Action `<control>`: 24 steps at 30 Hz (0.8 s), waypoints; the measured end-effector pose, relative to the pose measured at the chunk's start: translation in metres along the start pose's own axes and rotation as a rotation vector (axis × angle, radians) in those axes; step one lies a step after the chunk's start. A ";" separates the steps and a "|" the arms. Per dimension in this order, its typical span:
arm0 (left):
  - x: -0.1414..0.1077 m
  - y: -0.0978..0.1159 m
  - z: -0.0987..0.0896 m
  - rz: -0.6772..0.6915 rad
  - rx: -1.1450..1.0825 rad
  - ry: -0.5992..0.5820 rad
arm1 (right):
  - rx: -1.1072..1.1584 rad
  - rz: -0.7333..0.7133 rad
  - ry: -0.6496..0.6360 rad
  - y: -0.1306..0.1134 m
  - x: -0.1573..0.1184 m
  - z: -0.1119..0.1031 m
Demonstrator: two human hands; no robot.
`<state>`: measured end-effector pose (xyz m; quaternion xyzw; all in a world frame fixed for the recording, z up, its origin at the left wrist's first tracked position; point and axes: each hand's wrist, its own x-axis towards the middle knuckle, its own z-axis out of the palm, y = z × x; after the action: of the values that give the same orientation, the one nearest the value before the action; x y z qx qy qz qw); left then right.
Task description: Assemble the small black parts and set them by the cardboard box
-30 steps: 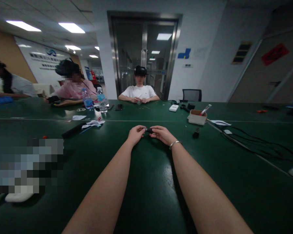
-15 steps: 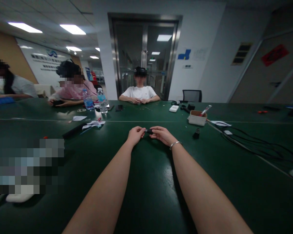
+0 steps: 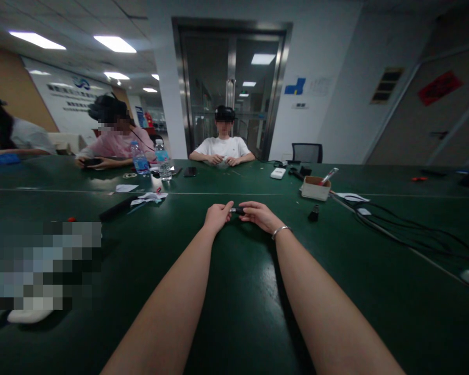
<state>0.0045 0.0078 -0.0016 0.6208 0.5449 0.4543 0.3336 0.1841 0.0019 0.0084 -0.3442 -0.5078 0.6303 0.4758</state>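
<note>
Between my hands, just above the green table (image 3: 242, 291), is a small black stick with a silver end (image 3: 238, 211). My right hand (image 3: 260, 216), with a bracelet (image 3: 280, 232) at the wrist, grips the black part between thumb and fingers. At the silver end, my left hand (image 3: 218, 216) is closed, its thumb pointing up and its fingertips on that end. The fingers cover much of the stick, so I cannot make out its exact kind. A small black object (image 3: 313, 213) lies to the right of my right hand.
On the right stand an open box (image 3: 316, 189) with a pen-like item and a tangle of black cables (image 3: 410, 224). Crumpled paper (image 3: 149, 198) and water bottles (image 3: 163, 162) are on the left. Across the table sits a person in white (image 3: 224, 148); others sit at left.
My left thumb has lifted a little and more of the silver end shows. The right hand has barely moved. Across the table, the person's hands have moved slightly apart.
</note>
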 end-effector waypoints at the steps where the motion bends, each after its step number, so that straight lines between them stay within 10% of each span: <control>1: 0.000 0.001 0.000 -0.001 0.009 0.007 | -0.003 0.002 0.000 0.000 0.000 0.000; 24: -0.004 0.006 0.000 0.042 -0.345 -0.077 | 0.055 -0.011 -0.002 0.000 -0.001 -0.001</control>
<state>0.0068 0.0025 0.0027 0.5825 0.4325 0.5240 0.4462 0.1850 0.0016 0.0086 -0.3277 -0.4927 0.6418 0.4878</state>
